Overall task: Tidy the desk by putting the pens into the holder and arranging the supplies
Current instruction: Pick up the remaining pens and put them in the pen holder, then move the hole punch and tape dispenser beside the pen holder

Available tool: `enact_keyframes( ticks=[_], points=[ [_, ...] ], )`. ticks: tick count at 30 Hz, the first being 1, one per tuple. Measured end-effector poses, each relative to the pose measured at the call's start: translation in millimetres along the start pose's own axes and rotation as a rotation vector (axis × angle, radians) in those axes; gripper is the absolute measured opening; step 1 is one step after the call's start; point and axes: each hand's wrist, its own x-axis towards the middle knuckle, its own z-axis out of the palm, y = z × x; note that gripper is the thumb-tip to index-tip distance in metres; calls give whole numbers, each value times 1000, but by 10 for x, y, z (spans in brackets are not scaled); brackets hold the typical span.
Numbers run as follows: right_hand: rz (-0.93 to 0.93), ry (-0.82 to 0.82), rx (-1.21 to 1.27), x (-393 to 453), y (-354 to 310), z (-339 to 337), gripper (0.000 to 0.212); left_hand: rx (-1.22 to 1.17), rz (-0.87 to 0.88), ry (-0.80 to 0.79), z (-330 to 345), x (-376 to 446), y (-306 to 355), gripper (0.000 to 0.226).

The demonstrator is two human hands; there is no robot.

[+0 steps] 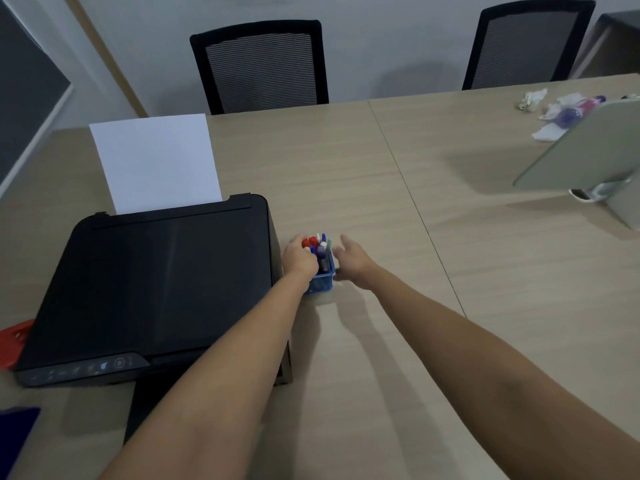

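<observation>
A small blue mesh pen holder stands on the wooden desk just right of a black printer. Several pens with red, blue, white and green caps stick up out of it. My left hand is against the holder's left side, its fingers curled over the red-capped pens at the rim. My right hand is at the holder's right side with its fingers spread, the thumb touching the holder's edge.
The black printer with a white sheet in its feed fills the left. A red object lies at its left edge. A tilted grey stand, crumpled tissues and a purple item sit far right. Two black chairs stand behind the desk.
</observation>
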Motion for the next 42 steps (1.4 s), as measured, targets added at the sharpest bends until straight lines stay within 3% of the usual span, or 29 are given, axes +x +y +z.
enact_keyframes(
  ticks=[2, 6, 15, 21, 25, 29, 34, 39, 42],
  points=[
    [35, -30, -88, 17, 36, 40, 45, -34, -13, -16, 15, 45, -21, 41],
    [10, 89, -256, 114, 22, 81, 61, -72, -10, -47, 10, 186, -15, 42],
    [14, 140, -257, 166, 36, 106, 58, -70, 44, -97, -69, 318, 65, 45],
    [-56, 426, -351, -157, -408, 43, 50, -71, 192, -105, -509, 237, 385, 43],
    [-206, 536, -402, -436, -1037, 223, 45, -173, 285, -89, -1215, 91, 625, 40],
    [-311, 496, -409, -634, -1529, 867, 43, -274, 328, -15, -2212, -71, 448, 36],
    [-403, 387, -426, -809, -1848, 2174, 40, -302, 295, 81, -3727, -152, -407, 35],
    [-441, 254, -403, -988, -1902, 3763, 35, -260, 99, 69, -5100, -330, -1733, 34],
    [-413, 152, -417, -1074, -1838, 4550, 35, -242, -68, 17, -5493, -417, -2489, 28]
  ],
)
